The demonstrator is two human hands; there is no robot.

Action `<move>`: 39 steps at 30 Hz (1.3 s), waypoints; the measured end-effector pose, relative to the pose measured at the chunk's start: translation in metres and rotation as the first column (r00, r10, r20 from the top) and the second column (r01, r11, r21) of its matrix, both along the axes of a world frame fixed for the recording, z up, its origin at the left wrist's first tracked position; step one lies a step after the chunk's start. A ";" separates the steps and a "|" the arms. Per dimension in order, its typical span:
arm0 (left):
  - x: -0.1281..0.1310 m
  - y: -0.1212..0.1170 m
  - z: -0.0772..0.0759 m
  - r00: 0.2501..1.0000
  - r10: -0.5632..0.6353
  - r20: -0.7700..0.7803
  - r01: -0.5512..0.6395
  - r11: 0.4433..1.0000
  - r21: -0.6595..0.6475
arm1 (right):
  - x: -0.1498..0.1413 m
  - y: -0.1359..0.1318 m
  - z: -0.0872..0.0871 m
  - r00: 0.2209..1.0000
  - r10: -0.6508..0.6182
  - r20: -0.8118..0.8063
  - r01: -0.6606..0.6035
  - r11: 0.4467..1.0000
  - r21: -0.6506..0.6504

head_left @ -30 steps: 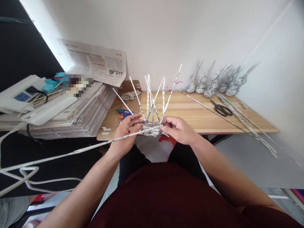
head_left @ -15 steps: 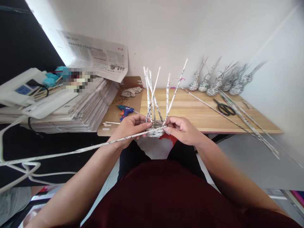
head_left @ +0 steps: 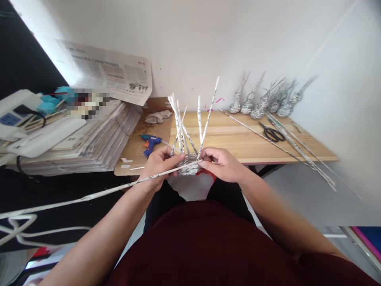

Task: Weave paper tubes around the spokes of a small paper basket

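Note:
A small woven newspaper basket [head_left: 189, 170] is between my two hands, above my lap at the table's front edge. Several rolled paper stakes [head_left: 181, 127] stand up from its rim, leaning outward. My left hand [head_left: 162, 165] is closed on the basket's left side, the thumb lying along the rim. My right hand [head_left: 218, 163] pinches a long rolled newspaper tube [head_left: 127, 185] at the basket's right side, close to an upright stake. From there the tube crosses the basket's front and passes over my left wrist, out to the far left.
On the wooden table [head_left: 226, 139] lie black scissors [head_left: 271, 133] and loose paper tubes [head_left: 300, 151]. Several woven gourd shapes [head_left: 258, 105] stand by the wall. A blue glue gun [head_left: 151, 143] rests on cardboard at left, beside a newspaper stack [head_left: 104, 147] bearing a power strip [head_left: 18, 113].
The view has shifted slightly, so the table appears further left. Both hands keep their hold on the basket and tube, with little visible change in finger position.

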State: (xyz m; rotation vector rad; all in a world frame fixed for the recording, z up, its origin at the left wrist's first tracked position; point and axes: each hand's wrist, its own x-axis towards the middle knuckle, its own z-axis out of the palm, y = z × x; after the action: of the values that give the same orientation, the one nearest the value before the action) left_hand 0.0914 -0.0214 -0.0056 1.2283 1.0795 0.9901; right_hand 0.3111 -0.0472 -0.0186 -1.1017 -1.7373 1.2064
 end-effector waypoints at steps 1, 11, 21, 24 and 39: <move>0.001 0.000 -0.001 1.000 -0.003 -0.003 0.003 1.000 0.001 | 0.000 0.000 0.000 1.000 -0.009 0.013 0.009 1.000 0.005; 0.000 0.012 -0.012 0.949 -0.172 -0.264 0.157 0.985 -0.077 | 0.008 -0.004 0.002 0.994 -0.071 0.082 0.057 0.984 0.171; 0.031 0.020 -0.009 0.970 -0.126 -0.209 0.125 0.992 -0.017 | 0.025 0.000 -0.013 0.981 -0.191 -0.017 0.190 0.955 0.228; 0.034 0.028 -0.012 0.968 -0.123 -0.219 0.133 0.991 0.029 | 0.033 0.000 -0.017 0.984 -0.153 -0.092 0.168 0.968 0.189; 0.050 0.061 -0.020 0.961 -0.042 -0.275 0.048 0.999 0.013 | 0.196 -0.006 -0.038 0.149 -0.756 0.638 0.648 0.562 0.514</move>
State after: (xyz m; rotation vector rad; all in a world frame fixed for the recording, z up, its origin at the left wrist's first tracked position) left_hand 0.1418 0.0392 -0.0254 1.4295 1.2523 0.8119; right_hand 0.5066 -0.0528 -0.0570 -2.3113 -1.4135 -0.1469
